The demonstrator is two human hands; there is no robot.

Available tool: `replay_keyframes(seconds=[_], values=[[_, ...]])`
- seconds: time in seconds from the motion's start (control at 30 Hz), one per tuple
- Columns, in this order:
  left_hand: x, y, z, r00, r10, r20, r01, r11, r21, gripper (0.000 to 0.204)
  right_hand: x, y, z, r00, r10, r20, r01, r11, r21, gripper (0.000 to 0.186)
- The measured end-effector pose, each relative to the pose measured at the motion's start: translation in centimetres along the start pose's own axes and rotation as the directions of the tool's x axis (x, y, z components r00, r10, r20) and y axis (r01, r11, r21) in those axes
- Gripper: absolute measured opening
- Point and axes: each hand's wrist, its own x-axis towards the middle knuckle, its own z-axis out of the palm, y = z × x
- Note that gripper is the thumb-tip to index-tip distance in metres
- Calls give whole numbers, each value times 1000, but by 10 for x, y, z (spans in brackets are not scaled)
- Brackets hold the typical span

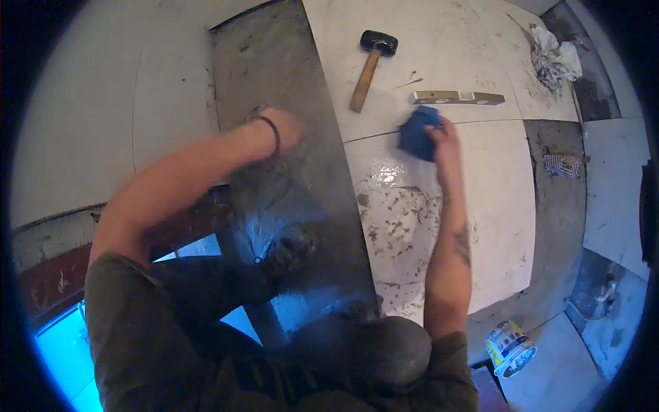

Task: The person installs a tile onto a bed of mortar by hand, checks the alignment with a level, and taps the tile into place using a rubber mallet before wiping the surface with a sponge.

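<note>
My right hand (446, 141) grips a blue cloth (417, 136) over a pale floor tile (491, 206). Below the cloth the tile shines wet, and farther down it is smeared with grey mortar. My left hand (285, 130), with a dark band at its wrist, is over the bare grey strip (271, 62) between the tiles. Motion blurs that hand and its fingers do not show clearly. A rubber mallet (371, 69) with a black head and wooden handle lies beyond the cloth. Just above the cloth lies a spirit level (458, 98).
At the far right is a crumpled white sheet or bag (555, 60). A striped rag (563, 165) lies on the grey strip at right. A bucket (510, 349) stands at lower right, below a pipe fitting (605, 288). Large pale tiles (165, 89) cover the left side.
</note>
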Motion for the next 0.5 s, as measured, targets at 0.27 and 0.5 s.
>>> replay_keyframes(seconds=[0.27,0.5], values=[[-30,140,26,738,553,388,-568,818,-86,32,-14,53,101,990,-110,88,139,861,-489,48],[-37,132,10,819,287,496,-405,903,146,36,-4,14,60,950,99,296,-37,977,-208,37]])
